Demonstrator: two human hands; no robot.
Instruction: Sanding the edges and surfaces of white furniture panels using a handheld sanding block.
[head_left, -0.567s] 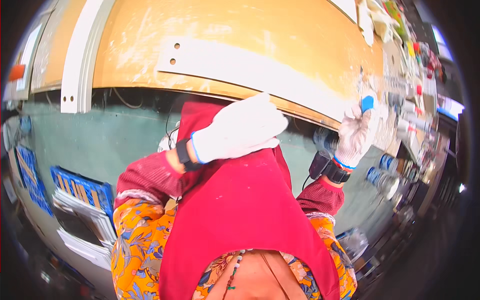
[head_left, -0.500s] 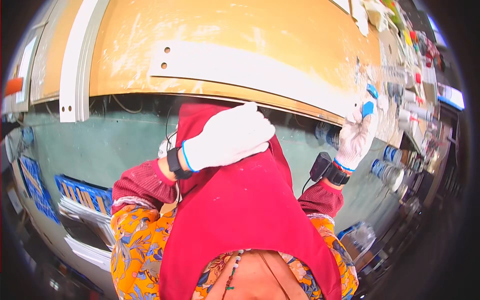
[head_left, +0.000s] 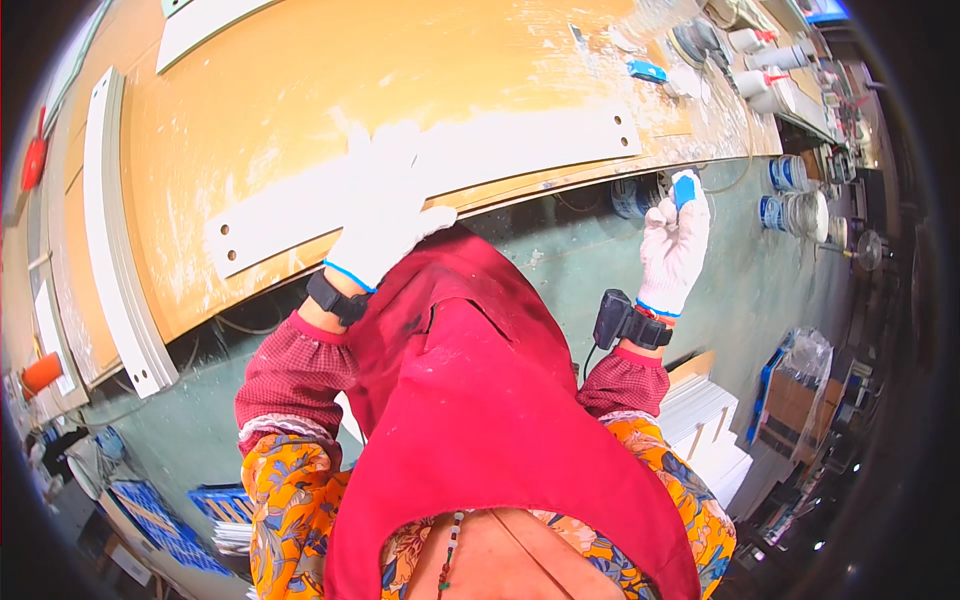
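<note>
My left hand (head_left: 385, 215), in a white knit glove with a blue cuff edge, lies with outstretched fingers on a long white panel (head_left: 520, 155). Strong glare blurs its fingertips into the panel. The panel rests along the bench's near edge and has paired dark holes at both ends. Off the bench edge at the right is my right hand (head_left: 672, 240), gloved alike, with its fingers curled. A bright blue patch (head_left: 685, 190) shows at its fingertips; whether it is a wrapping or a held piece, I cannot tell. On the bench beyond lies a small blue block (head_left: 647, 71).
A stack of white strips (head_left: 125, 250) overhangs the bench (head_left: 230, 130) at left. Another white board (head_left: 205, 30) lies at the back. White bottles with red tips (head_left: 770, 82) stand at far right, near tubs (head_left: 805, 215) below. More white boards (head_left: 700, 420) are behind my right arm.
My left hand has moved from in front of my apron onto the panel, its fingers now spread. My right hand has come off the panel's right end and the bench. The view has turned.
</note>
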